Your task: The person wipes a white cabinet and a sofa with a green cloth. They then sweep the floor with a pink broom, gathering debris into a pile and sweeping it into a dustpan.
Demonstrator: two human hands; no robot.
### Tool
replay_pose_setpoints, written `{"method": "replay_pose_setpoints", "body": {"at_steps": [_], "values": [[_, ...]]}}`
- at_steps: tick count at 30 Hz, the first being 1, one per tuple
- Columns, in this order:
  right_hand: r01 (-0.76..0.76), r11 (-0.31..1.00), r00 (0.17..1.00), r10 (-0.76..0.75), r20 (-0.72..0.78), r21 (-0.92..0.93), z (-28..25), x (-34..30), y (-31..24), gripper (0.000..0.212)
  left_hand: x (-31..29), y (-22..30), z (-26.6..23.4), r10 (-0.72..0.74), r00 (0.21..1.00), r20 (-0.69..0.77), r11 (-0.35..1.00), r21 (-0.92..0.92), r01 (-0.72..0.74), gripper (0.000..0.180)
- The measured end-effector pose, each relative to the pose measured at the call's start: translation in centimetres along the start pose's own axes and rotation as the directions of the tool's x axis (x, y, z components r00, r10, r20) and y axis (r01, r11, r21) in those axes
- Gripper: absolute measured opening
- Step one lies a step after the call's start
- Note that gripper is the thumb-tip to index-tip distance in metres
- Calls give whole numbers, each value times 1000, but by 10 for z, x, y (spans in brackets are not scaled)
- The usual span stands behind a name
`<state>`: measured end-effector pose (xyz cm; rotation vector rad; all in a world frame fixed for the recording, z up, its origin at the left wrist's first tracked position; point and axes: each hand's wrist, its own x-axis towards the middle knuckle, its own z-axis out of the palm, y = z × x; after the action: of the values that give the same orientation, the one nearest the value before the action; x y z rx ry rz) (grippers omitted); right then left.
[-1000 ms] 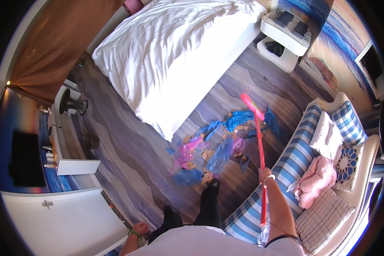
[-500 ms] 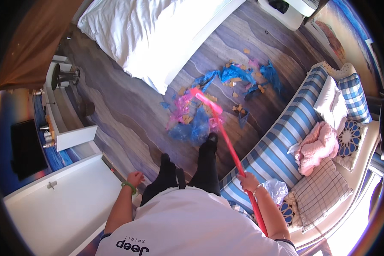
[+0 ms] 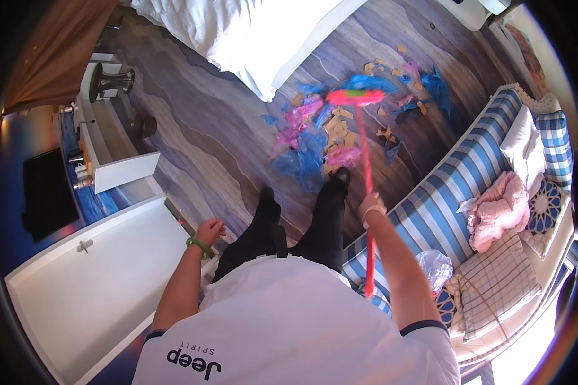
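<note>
The person's right hand (image 3: 374,204) is wrapped around a long red broom (image 3: 366,157), its fingers closed on the handle part-way along, next to the front edge of the striped sofa (image 3: 424,192). The broom lies in front of the person and slightly to their right, its long axis running almost straight away from the body, leaning just a little leftward toward the far end. The butt of the handle points back at the white shirt (image 3: 289,327), close by the right forearm, while the broom head (image 3: 356,97) points out across the floor toward the bed (image 3: 250,38). That head sits crosswise to the handle, its long side going from left to right, and it is blurred; whether its bristles touch the floor I cannot tell.

Around it I see crumpled blue plastic (image 3: 311,160), pink plastic (image 3: 343,157) and cardboard scraps (image 3: 337,128), strewn over the wavy-patterned floor (image 3: 199,122), some of them right by the person's right shoe (image 3: 343,174). The left hand (image 3: 210,232) hangs out at the side near the white panel (image 3: 109,269), fingers loosely bent and free, a green bangle (image 3: 201,247) at its wrist
</note>
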<state>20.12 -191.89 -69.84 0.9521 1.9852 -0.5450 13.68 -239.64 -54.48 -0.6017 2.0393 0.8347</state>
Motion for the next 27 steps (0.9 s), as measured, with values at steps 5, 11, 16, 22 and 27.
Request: {"method": "replay_pose_setpoints", "body": {"at_steps": [5,11,16,22,27], "values": [[197,969,944,-146,296,-150,39,-108,-17,36,17,-90,-15,19,1000,7,998,-52,-19,21],[327,924,929,-277,244,-198,65,-191,4,41,39,-155,-31,-8,996,84,998,-55,13,23],[-25,997,996,19,89,70,74,-185,-21,39,73,-250,-64,101,989,105,991,-97,-91,22],[482,654,824,-114,554,-583,185,-183,-62,17,74,-355,-120,55,996,73,991,-129,-45,19],[78,947,944,30,329,-311,238,-263,-75,20,74,-455,-141,-40,997,63,987,-155,50,19]]}}
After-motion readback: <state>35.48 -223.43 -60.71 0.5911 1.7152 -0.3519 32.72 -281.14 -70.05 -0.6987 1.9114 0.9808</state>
